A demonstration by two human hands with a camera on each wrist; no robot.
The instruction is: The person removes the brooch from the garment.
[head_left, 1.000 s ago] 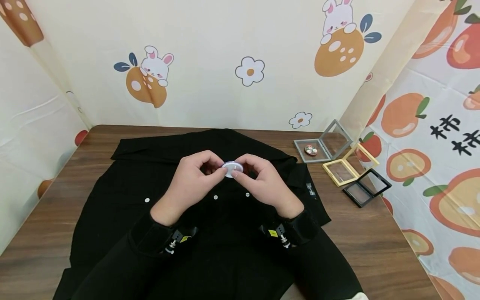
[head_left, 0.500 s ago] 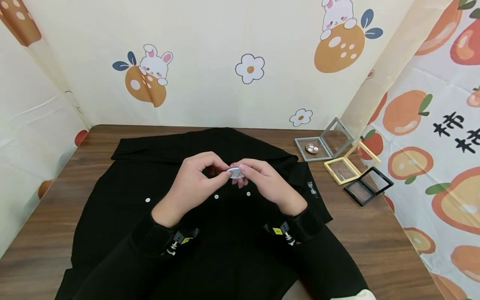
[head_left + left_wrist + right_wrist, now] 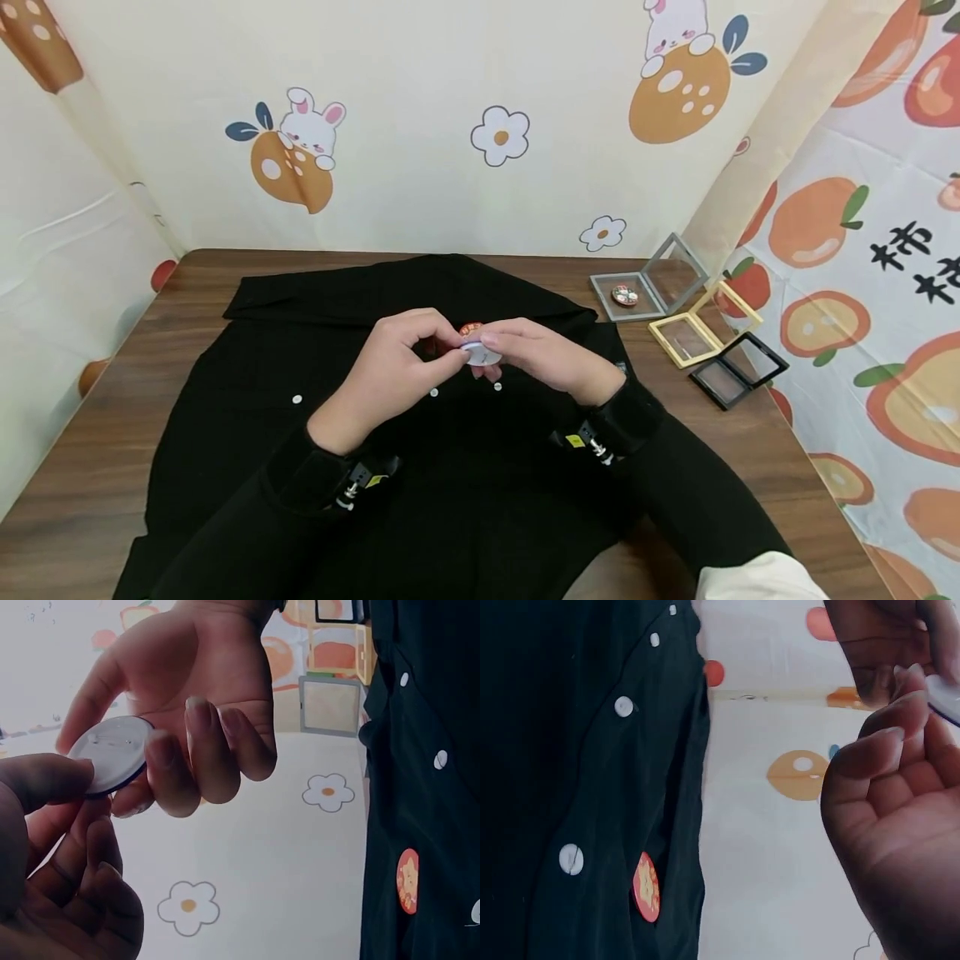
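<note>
A round pin-back badge (image 3: 482,354) is between my two hands above a black buttoned shirt (image 3: 480,492). Its white back faces up, and the pin shows across it in the left wrist view (image 3: 112,754). My left hand (image 3: 397,367) pinches one side between thumb and forefinger. The right hand (image 3: 551,358) pinches the opposite edge, its other fingers loosely curled below in the left wrist view. Just behind the hands, a red badge with a pale figure (image 3: 407,881) sits on the shirt front, partly covered in the head view.
At the table's right stand three hinged clear-windowed cases: a grey one (image 3: 628,313) with a small patterned badge (image 3: 624,296) in it, a yellow one (image 3: 682,340) and a black one (image 3: 723,383). White buttons (image 3: 297,399) line the shirt. Printed cloth walls (image 3: 420,167) border the wooden table (image 3: 67,467).
My right hand has turned and its forearm has shifted right. The white-backed badge has tilted and moved slightly right and down. The red badge on the shirt has come into view.
</note>
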